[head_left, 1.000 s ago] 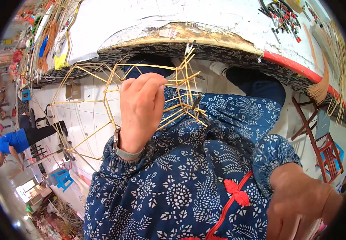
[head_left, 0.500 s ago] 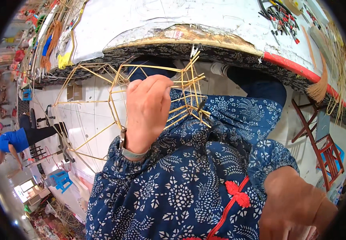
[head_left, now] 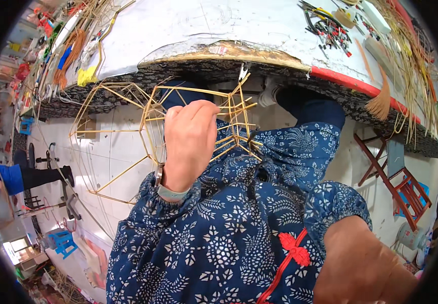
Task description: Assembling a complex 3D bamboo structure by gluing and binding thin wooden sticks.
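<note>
My left hand (head_left: 191, 142) is closed around the middle of an open framework of thin yellowish bamboo strips (head_left: 236, 136), holding it above my lap. The framework flares wide to the left and ends on the right in a bundle of crossing strips tied at joints. A small dark piece sits at a lower right joint. What lies inside my left fist is hidden. My right hand (head_left: 363, 268) is at the lower right, beside my body and away from the framework; its fingers are out of sight, so I cannot tell what they do.
Ahead stands a white table with a worn edge (head_left: 219, 49), carrying pliers and small red-and-black tools (head_left: 330, 35) and bundles of strips. A white clip (head_left: 242, 72) grips its edge. A folding wooden chair (head_left: 391, 177) stands right; a blue stool (head_left: 63, 243) and another person (head_left: 6, 180) are left.
The view has turned slightly, so the table's tools and the chair appear farther left. My left hand stays closed on the framework. My right hand has shifted slightly.
</note>
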`<state>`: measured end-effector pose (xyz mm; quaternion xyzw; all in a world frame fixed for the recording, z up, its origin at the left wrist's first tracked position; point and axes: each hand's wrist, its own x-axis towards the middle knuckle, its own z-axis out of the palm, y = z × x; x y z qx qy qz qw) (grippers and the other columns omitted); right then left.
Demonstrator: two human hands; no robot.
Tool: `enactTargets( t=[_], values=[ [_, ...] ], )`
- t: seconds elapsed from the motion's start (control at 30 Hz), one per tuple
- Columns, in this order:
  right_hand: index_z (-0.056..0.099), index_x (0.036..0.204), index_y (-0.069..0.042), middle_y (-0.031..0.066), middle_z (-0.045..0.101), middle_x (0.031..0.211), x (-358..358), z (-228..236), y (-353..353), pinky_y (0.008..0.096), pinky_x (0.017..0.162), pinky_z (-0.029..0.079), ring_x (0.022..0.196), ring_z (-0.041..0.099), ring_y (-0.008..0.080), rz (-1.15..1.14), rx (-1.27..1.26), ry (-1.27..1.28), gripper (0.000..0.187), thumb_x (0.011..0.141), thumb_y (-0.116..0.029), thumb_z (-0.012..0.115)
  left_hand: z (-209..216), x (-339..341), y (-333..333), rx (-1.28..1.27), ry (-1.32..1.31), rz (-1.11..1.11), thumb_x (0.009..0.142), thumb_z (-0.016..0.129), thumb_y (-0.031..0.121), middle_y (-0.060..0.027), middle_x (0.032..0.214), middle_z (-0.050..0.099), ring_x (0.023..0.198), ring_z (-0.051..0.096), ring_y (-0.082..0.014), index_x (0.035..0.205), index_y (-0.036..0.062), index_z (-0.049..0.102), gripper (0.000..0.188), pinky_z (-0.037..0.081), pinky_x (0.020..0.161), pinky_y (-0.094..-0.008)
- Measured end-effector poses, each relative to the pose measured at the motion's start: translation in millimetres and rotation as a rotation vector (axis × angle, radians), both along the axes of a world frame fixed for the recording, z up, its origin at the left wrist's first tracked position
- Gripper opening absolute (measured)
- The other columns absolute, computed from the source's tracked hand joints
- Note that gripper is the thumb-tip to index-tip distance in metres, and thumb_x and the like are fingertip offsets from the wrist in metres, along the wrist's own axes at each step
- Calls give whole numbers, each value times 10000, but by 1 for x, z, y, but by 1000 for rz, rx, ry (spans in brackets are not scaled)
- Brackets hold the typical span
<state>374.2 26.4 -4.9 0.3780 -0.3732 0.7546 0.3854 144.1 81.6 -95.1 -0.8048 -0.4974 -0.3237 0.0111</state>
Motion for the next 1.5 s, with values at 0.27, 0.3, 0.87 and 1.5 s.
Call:
enactTargets(
  t=[0.27, 0.3, 0.87, 1.5],
  values=[
    [657, 678, 39, 114, 531, 528, 5, 12, 10, 284, 380, 369, 435, 526, 180, 208, -38, 133, 134, 803, 86, 644, 0, 1, 2, -8, 1, 26, 795, 656, -5, -63, 920, 667, 824, 624, -229, 921, 36, 654, 133, 404, 755, -367],
    [660, 717, 36, 108, 537, 543, 10, -1, 23, 281, 394, 369, 446, 518, 180, 88, -79, 57, 108, 812, 81, 635, -1, 1, 3, -4, 0, 46, 795, 656, -5, -63, 920, 667, 824, 624, -229, 921, 36, 654, 133, 404, 755, -367],
    [625, 1187, 42, 72, 685, 1018, -1, -143, 83, 226, 733, 437, 846, 551, 85, -651, -459, -1289, 494, 1045, -390, 431, 0, 15, 11, -104, 43, 8, 774, 658, -17, -71, 964, 677, 864, 625, -233, 940, 29, 675, 174, 433, 793, -376],
    [642, 1165, 61, 88, 679, 1037, -25, -128, 102, 259, 824, 459, 904, 584, 123, -704, -202, -1282, 367, 1019, -251, 517, 29, -31, 25, -19, 118, 126, 727, 603, 84, -31, 860, 653, 789, 585, -214, 875, 73, 665, 161, 390, 740, -345]
  ],
)
